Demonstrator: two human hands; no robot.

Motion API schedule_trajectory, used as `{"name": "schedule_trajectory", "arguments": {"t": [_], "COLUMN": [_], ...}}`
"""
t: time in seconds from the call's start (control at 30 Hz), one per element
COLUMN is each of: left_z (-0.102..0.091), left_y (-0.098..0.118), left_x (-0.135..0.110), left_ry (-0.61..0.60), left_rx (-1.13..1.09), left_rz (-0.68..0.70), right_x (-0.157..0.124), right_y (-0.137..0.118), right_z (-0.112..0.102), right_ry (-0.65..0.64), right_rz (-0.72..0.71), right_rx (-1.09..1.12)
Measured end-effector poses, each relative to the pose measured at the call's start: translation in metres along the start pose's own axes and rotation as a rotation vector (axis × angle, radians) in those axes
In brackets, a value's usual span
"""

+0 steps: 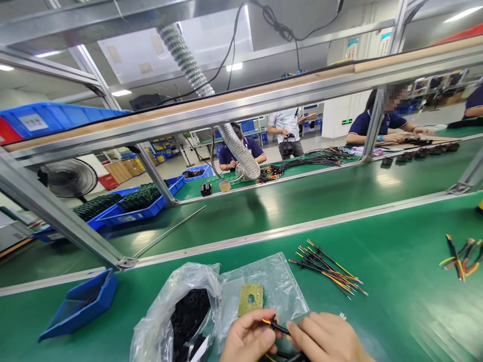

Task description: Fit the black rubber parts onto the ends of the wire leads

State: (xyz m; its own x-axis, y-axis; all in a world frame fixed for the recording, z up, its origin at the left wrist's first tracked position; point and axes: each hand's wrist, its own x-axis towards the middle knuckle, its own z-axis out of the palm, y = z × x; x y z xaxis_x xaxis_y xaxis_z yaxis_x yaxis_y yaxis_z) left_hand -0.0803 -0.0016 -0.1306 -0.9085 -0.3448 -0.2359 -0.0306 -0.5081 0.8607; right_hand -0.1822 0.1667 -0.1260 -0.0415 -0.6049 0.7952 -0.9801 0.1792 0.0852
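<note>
My left hand (pixel 251 336) pinches a small black fitting near the end of a black cable (pixel 281 329), where red and yellow wire ends stick out. My right hand (pixel 327 338) has its fingers closed round the same cable, just to the right. Below the hands, more black cable runs out of the picture. Just beyond my left hand lies a yellowish square pad (pixel 250 300) with a hole, on a clear flat plastic bag (pixel 279 286). To the left, an open plastic bag (pixel 158 311) holds many small black parts (pixel 188 314).
A bundle of short cables (pixel 328 269) lies beyond my right hand, with several more cables (pixel 462 256) at the far right. A blue bin (pixel 81 304) stands left. Across the metal frame rail (pixel 264 234) are a duct hose (pixel 237 151), blue trays (pixel 132 216) and people working.
</note>
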Motion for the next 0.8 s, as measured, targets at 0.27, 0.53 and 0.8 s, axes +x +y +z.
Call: {"name": "schedule_trajectory", "arguments": {"t": [0.27,0.53,0.8], "left_z": [0.005,0.002,0.007], "left_y": [-0.008,-0.030,-0.035], "left_x": [-0.001,0.005,0.006], "left_ry": [0.020,-0.009,-0.047], "left_rx": [-0.033,0.046,-0.029], "left_rz": [0.076,0.158,0.063], "right_x": [-0.010,-0.025,0.002], "right_y": [-0.003,-0.018,-0.019], "right_z": [0.007,0.024,0.015], "right_ry": [-0.038,-0.314,-0.447], "right_rz": [0.083,0.615,1.054], "right_rx": [0.121,0.824,1.414]}}
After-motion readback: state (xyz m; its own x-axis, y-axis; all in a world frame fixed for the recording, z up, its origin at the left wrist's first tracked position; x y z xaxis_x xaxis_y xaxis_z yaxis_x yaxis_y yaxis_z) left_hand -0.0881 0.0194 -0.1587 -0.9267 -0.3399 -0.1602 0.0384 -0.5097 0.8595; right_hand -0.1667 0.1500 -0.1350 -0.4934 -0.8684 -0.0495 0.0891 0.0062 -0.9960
